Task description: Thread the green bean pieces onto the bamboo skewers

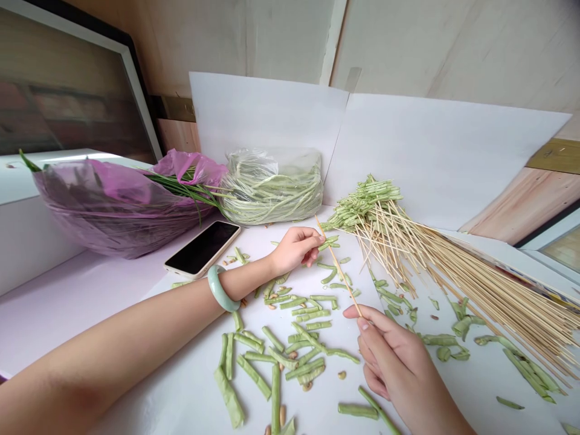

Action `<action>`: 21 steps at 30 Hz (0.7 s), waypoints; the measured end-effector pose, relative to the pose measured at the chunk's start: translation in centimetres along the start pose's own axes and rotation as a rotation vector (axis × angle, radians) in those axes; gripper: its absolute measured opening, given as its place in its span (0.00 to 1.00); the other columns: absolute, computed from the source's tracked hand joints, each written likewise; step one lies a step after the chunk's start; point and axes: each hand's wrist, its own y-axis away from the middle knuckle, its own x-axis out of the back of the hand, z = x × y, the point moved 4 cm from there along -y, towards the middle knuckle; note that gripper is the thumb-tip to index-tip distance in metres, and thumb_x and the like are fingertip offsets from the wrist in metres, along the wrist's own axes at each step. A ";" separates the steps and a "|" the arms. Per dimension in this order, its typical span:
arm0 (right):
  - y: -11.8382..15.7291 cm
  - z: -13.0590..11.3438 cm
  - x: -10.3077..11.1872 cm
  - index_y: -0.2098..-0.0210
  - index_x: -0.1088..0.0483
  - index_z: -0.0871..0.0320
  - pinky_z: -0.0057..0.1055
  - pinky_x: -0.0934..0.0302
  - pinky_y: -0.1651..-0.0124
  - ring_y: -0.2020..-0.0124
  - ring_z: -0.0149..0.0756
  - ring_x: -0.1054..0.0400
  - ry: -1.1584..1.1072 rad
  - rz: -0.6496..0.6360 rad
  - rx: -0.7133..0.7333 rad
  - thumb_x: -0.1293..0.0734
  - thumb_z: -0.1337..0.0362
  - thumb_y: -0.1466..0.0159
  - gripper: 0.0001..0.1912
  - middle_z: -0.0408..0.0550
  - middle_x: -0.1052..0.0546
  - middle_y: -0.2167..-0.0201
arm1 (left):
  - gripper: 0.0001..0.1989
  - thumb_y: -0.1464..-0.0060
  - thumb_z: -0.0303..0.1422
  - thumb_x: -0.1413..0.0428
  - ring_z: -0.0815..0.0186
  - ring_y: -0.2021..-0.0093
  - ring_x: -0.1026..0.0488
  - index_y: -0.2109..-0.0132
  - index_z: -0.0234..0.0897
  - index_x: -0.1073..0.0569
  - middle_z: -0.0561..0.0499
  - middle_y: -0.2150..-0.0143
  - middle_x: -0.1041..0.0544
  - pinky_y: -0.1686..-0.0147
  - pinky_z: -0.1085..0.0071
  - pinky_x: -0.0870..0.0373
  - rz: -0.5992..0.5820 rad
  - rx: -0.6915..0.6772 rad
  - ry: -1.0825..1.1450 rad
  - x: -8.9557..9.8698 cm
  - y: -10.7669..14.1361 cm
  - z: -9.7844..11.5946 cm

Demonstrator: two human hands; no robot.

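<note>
My right hand (389,356) pinches the lower end of a thin wooden skewer (341,275), which slants up and to the left. Near the skewer's upper end, my left hand (299,249) has its fingers closed on a short green bean piece (327,243) that lies across the stick. A pale green bangle (221,289) circles the left wrist. Cut bean pieces (258,376) lie scattered on the white surface below and between the hands, with a few loose seeds among them.
Bean-loaded skewers (421,241) are piled at the right. Behind my left arm lie a phone (203,249), a purple bag (122,205) of greens and a clear bag (274,187) of long beans. White boards (444,151) stand at the back.
</note>
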 end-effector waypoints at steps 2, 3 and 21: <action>0.2 -0.3 0.5 0.61 0.33 0.59 0.22 0.61 0.83 0.84 0.22 0.61 0.042 0.042 0.052 0.37 0.44 0.43 0.24 0.32 0.54 0.83 | 0.15 0.49 0.40 0.47 0.75 0.86 0.40 0.77 0.35 0.36 0.57 0.85 0.37 0.84 0.76 0.46 0.026 -0.035 -0.014 0.1 0.0 0.2; 0.3 -0.6 0.9 0.61 0.33 0.59 0.22 0.59 0.83 0.84 0.22 0.59 0.074 0.081 0.096 0.38 0.44 0.42 0.23 0.33 0.53 0.84 | 0.15 0.48 0.40 0.49 0.74 0.86 0.40 0.76 0.34 0.35 0.58 0.85 0.38 0.84 0.76 0.46 0.049 -0.056 -0.022 0.2 0.0 0.3; -3.4 -4.5 5.8 0.50 0.32 0.58 0.25 0.49 0.84 0.86 0.26 0.45 0.133 0.210 0.336 0.33 0.56 0.43 0.23 0.37 0.37 0.82 | 0.10 0.54 0.27 0.48 0.66 0.69 0.32 0.64 0.35 0.25 0.51 0.70 0.26 0.64 0.70 0.37 -0.096 -0.214 -0.742 -0.2 -0.4 0.2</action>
